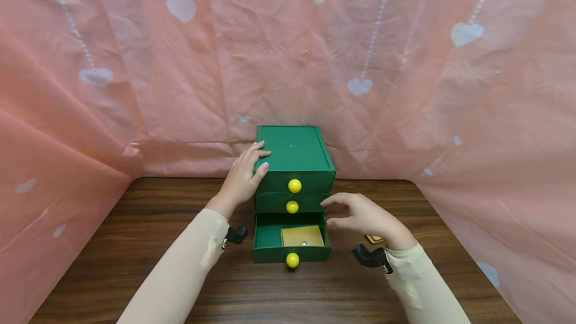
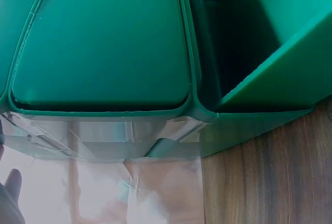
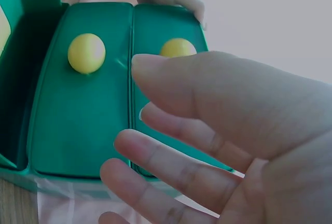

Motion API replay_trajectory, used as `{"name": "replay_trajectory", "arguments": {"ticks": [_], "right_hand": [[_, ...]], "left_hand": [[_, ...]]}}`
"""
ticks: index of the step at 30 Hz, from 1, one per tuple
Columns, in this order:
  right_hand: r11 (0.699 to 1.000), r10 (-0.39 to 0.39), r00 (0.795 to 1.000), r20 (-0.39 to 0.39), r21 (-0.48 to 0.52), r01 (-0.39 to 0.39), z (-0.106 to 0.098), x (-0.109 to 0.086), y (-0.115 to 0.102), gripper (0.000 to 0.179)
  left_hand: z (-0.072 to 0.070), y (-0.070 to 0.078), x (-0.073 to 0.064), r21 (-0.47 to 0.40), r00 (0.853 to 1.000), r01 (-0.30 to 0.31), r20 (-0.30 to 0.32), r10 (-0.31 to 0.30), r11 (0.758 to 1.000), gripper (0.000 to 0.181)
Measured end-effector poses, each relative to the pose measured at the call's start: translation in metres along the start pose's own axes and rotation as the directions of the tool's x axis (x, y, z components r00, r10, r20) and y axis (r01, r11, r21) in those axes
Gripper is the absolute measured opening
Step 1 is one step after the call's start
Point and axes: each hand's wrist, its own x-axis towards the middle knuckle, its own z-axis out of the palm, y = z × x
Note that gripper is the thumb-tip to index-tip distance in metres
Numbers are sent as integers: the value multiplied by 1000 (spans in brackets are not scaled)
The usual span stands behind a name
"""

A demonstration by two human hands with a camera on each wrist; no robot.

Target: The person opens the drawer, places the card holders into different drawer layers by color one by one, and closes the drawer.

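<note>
A green drawer unit (image 1: 292,149) with three drawers and round yellow knobs stands on the table. Its bottom drawer (image 1: 270,255) is pulled out; the upper two are closed. Inside the bottom drawer lies a flat yellow wallet-like item (image 1: 299,236) with a metal snap. My left hand (image 1: 240,176) rests on the unit's top left edge, fingers spread. By the right side of the middle drawer (image 3: 78,125), my right hand (image 1: 364,216) hovers with thumb and fingers apart and nothing between them. In the right wrist view, its thumb partly covers the top knob (image 3: 178,47).
Another small yellow item (image 1: 374,239) lies on the wooden table (image 1: 288,299), mostly hidden behind the right wrist. A pink curtain (image 1: 270,64) with white hearts hangs behind the unit and along both sides. Black wrist mounts (image 1: 369,256) project below the hands.
</note>
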Motion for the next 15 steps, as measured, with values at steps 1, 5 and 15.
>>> {"name": "replay_trajectory", "arguments": {"ticks": [1,5,15], "right_hand": [[1000,0,1000,-12,-2,0,-1,-2,1,45],[1000,19,998,-65,-14,-20,-3,-8,7,41],[996,89,970,-227,15,-88,-6,-21,19,34]], "left_hand": [[0,1,0,-1,1000,-1,-1,1,1000,59],[1,3,-2,-3,1000,3,-2,-3,1000,61],[1,3,-2,-9,1000,7,-3,-7,1000,59]]}}
